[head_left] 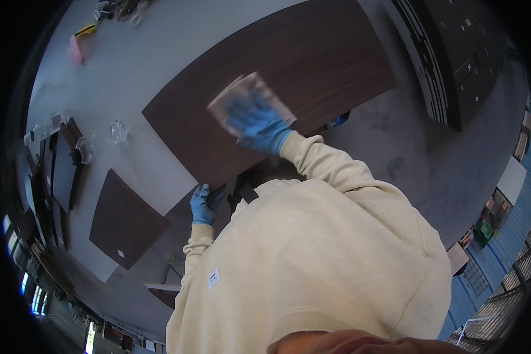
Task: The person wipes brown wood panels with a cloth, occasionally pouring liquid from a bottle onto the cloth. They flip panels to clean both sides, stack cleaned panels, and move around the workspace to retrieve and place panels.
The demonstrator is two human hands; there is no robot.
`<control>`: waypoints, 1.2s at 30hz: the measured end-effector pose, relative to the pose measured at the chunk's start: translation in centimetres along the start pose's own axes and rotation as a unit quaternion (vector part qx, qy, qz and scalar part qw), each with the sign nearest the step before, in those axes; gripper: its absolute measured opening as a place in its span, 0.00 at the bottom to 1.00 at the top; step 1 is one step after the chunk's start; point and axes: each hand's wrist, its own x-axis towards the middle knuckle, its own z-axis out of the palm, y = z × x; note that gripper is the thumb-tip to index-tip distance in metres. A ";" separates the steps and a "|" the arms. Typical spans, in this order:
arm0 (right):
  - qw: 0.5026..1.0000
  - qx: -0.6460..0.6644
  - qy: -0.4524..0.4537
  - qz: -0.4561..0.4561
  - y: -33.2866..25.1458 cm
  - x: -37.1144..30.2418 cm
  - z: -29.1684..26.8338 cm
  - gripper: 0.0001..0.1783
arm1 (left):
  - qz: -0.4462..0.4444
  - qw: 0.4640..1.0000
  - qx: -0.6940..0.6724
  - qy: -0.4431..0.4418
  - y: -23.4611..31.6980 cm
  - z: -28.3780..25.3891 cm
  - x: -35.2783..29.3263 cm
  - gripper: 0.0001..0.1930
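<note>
On the pale table (pixel 130 76) lies the brown panel (pixel 312 53), flat, its near edge toward the wearer. Judged stiff, fairly heavy and smooth-faced; the sound hold would be by opposite edges. At its near left corner, the gloved left hand (pixel 204 205) touches the edge, thumb up, wrist below; how firmly it is closed cannot be told. To the right, on the panel's face, lies the cloth (pixel 248 84), judged light and soft. The gloved right hand (pixel 258 123) rests palm down over it, fingers extended rather than clenched, forearm angled in from the right.
</note>
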 end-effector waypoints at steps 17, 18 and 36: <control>0.943 -0.095 0.121 0.294 13.8 -6.0 0.1 0.44 | -0.004 1.000 0.008 -0.001 0.6 0.8 -0.8 0.21; 0.967 0.022 0.134 0.214 8.8 -2.6 0.6 0.42 | 0.000 1.000 0.002 -0.007 0.6 0.8 -0.8 0.20; 0.876 -0.089 0.235 0.413 32.0 -5.7 -4.9 0.43 | 0.015 0.999 0.016 0.043 0.0 1.2 -0.6 0.20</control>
